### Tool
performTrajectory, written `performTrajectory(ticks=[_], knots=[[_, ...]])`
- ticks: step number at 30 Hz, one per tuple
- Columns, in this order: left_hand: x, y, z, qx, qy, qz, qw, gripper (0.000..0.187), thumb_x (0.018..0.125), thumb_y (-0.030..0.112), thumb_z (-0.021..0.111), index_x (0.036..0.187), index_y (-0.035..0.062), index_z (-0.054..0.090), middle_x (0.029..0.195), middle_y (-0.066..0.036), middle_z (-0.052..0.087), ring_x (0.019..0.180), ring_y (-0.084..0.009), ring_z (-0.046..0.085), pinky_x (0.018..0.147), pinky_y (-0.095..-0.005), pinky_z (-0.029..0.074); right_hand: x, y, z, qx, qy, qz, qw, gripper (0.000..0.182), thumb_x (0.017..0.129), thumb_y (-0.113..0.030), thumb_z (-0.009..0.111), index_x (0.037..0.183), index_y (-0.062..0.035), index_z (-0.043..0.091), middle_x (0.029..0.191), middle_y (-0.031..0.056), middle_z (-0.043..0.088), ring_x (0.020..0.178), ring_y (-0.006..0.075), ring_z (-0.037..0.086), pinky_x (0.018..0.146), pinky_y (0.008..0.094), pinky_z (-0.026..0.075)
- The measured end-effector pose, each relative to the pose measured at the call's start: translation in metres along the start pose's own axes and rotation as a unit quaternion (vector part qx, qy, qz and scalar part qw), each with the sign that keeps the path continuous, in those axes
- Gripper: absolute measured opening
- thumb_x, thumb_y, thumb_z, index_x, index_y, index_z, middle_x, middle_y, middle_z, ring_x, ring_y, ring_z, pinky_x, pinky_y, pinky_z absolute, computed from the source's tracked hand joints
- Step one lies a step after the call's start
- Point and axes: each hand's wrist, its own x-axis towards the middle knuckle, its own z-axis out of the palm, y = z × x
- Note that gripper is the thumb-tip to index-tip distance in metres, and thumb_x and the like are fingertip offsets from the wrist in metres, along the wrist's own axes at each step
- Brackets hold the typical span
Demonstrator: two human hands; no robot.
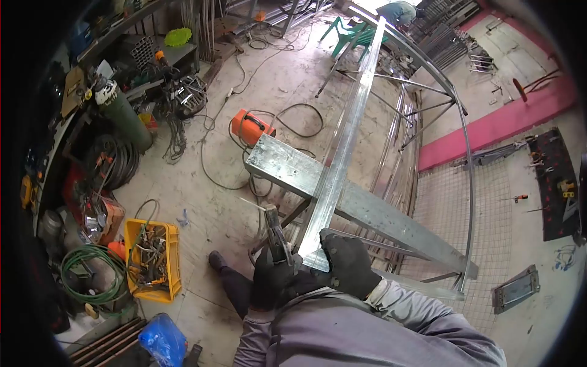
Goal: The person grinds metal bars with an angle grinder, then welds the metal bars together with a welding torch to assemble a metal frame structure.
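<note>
My left hand [272,278], in a dark glove, is wrapped round a welding electrode holder [276,235]. A thin pale electrode [252,204] sticks out of the holder's tip toward the upper left. At the near end of a long shiny metal tube [351,134], my right hand [348,263], gloved too, is closed on the tube's edge. The tube lies across a wide galvanized beam [379,211] and runs away from me toward the back. Part of the near tube end is hidden by my hands.
An orange welding machine [252,127] with cables stands beyond the beam. At left are a yellow crate [173,263], green hose [92,275] and gas cylinder [125,116]. A curved metal frame [468,159] spans the right. A person [397,12] bends near a green chair [348,35].
</note>
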Motion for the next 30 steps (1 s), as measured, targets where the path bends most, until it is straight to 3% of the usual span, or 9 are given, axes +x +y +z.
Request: performTrajectory(ticks=[8,10,12,16,21,23,25,28,30], knots=[[-0.003,-0.006,0.003,-0.017,0.010,0.027,0.999,0.030,0.098,0.007,0.072,0.124,0.0029,0.058,0.089,-0.001,0.063,0.075,-0.0086,0.059,0.063,-0.0239,0.047,0.002,0.003,0.008,0.041,-0.016,0.004,0.999,0.095,0.065,-0.034,0.094,0.142,0.0044,0.053,0.099,0.0156,0.066,0.090,0.0390,0.066,0.079,0.0494,0.049],[-0.002,0.013,0.004,0.047,0.007,0.047,0.998,0.031,0.097,0.006,0.074,0.124,0.0023,0.059,0.090,-0.001,0.063,0.077,-0.0086,0.060,0.064,-0.0246,0.049,0.010,0.000,0.004,0.028,0.043,-0.030,0.998,0.061,0.073,-0.018,0.092,0.122,-0.0004,0.060,0.078,0.0148,0.067,0.066,0.0406,0.069,0.054,0.0484,0.051],[-0.003,0.047,0.007,-0.152,0.040,-0.094,0.983,0.024,0.092,0.003,0.079,0.113,0.0002,0.069,0.100,-0.006,0.070,0.089,-0.0165,0.066,0.077,-0.0340,0.055,0.009,0.001,0.006,0.015,0.038,-0.022,0.999,0.068,0.072,-0.022,0.093,0.126,0.0001,0.058,0.079,0.0145,0.066,0.067,0.0402,0.069,0.056,0.0483,0.051],[0.000,0.034,0.009,-0.113,0.036,-0.080,0.990,0.033,0.093,0.001,0.077,0.122,-0.0018,0.061,0.100,-0.005,0.069,0.085,-0.0130,0.066,0.073,-0.0306,0.056,0.007,0.004,0.005,0.000,0.042,-0.039,0.998,0.084,0.071,-0.036,0.094,0.136,0.0013,0.055,0.080,0.0138,0.065,0.071,0.0392,0.067,0.063,0.0488,0.050],[0.000,0.006,0.007,-0.098,0.042,-0.110,0.988,0.051,0.094,0.004,0.077,0.137,-0.0033,0.053,0.104,-0.010,0.068,0.088,-0.0167,0.066,0.077,-0.0342,0.057,0.003,-0.001,-0.001,-0.013,0.004,0.006,1.000,0.083,0.073,-0.043,0.090,0.134,0.0011,0.056,0.083,0.0156,0.066,0.074,0.0384,0.067,0.065,0.0494,0.049],[-0.007,-0.047,-0.005,0.005,0.021,-0.082,0.996,0.052,0.095,0.005,0.076,0.140,-0.0045,0.051,0.105,-0.012,0.067,0.090,-0.0216,0.066,0.078,-0.0363,0.057,0.005,0.001,-0.004,0.002,0.016,0.025,1.000,0.082,0.075,-0.044,0.089,0.134,0.0008,0.056,0.084,0.0165,0.067,0.075,0.0381,0.068,0.065,0.0495,0.050],[-0.002,-0.083,-0.020,0.173,0.009,-0.027,0.985,0.055,0.098,0.007,0.073,0.146,-0.0068,0.048,0.106,-0.016,0.067,0.094,-0.0314,0.066,0.082,-0.0403,0.057,0.010,0.008,-0.016,0.038,-0.065,0.033,0.997,0.080,0.079,-0.045,0.089,0.136,0.0017,0.059,0.092,0.0186,0.073,0.082,0.0371,0.073,0.071,0.0467,0.056],[-0.003,-0.018,-0.005,0.031,0.068,-0.083,0.994,0.044,0.094,0.016,0.082,0.127,-0.0011,0.059,0.100,-0.014,0.066,0.087,-0.0282,0.065,0.078,-0.0420,0.055,0.024,0.067,-0.016,0.056,0.127,0.001,0.990,0.079,0.084,-0.048,0.087,0.139,0.0027,0.062,0.109,0.0227,0.076,0.095,0.0372,0.076,0.084,0.0449,0.060],[-0.005,0.015,0.003,0.143,0.010,0.023,0.989,0.013,0.107,0.011,0.067,0.113,0.0043,0.057,0.078,-0.002,0.060,0.062,-0.0123,0.062,0.052,-0.0266,0.050,0.072,0.107,-0.046,0.042,0.214,0.098,0.971,0.076,0.094,-0.058,0.074,0.142,-0.0012,0.061,0.112,0.0236,0.072,0.105,0.0417,0.071,0.092,0.0515,0.055]])
